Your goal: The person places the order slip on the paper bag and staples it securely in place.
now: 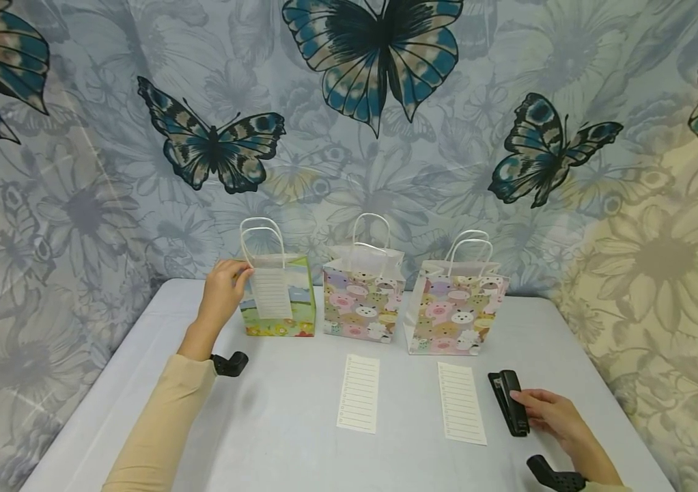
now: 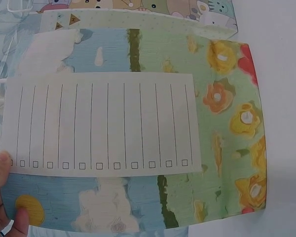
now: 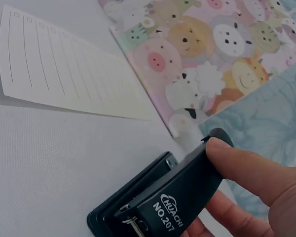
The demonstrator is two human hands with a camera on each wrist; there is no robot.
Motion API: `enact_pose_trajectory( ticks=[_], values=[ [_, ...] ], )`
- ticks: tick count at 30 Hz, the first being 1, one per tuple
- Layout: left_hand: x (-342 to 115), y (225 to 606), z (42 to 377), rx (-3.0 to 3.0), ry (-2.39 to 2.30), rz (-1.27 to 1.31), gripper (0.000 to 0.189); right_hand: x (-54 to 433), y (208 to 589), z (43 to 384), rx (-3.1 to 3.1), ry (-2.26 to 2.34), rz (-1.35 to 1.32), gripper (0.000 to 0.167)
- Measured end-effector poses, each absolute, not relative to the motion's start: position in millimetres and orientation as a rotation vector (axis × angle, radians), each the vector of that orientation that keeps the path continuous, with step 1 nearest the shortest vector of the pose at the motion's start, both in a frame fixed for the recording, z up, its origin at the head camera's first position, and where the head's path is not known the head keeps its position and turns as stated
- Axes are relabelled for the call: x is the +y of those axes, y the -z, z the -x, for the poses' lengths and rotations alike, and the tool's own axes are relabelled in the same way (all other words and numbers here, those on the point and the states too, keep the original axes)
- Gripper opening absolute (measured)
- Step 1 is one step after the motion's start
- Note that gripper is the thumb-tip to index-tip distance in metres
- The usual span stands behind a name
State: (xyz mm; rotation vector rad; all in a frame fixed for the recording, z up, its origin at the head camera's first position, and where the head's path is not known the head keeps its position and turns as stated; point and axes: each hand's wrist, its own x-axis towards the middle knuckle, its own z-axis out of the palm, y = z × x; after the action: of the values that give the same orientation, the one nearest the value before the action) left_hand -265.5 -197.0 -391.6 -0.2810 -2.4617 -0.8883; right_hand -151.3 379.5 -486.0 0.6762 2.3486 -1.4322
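At the left, my left hand (image 1: 224, 287) pinches the top corner of a lined checklist slip (image 1: 272, 294) between thumb and fingers. That slip lies flat over the front of a gift bag (image 1: 302, 294) with a painted flower meadow; in the left wrist view its checkbox edge (image 2: 99, 166) runs along the bottom. My right hand (image 1: 548, 410) grips a black stapler (image 1: 511, 403) at the right of the table, thumb on its upper arm. In the right wrist view the stapler (image 3: 172, 197) shows lettering on its side, and its arm stands raised from the base.
Two animal-print gift bags, one in the middle (image 1: 361, 307) and one at the right (image 1: 456, 314), stand with white handles up. In front of them lie two more lined slips, a middle one (image 1: 358, 394) and a right one (image 1: 462, 403). A butterfly-print cloth (image 1: 380, 171) hangs behind the white table (image 1: 287, 410).
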Motion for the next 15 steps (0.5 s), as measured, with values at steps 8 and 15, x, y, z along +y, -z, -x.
enact_pose_trajectory(
  ticks=[8, 15],
  values=[
    [-197.0, 391.9, 265.9, -2.477, 0.889, 0.271, 0.024, 378.7, 485.0, 152.5, 2.349, 1.424, -0.661, 0.081],
    [-196.6, 391.4, 265.5, -2.483, 0.877, 0.269, 0.025, 371.8, 481.6, 154.1, 2.379, 1.399, -0.650, 0.054]
  ],
)
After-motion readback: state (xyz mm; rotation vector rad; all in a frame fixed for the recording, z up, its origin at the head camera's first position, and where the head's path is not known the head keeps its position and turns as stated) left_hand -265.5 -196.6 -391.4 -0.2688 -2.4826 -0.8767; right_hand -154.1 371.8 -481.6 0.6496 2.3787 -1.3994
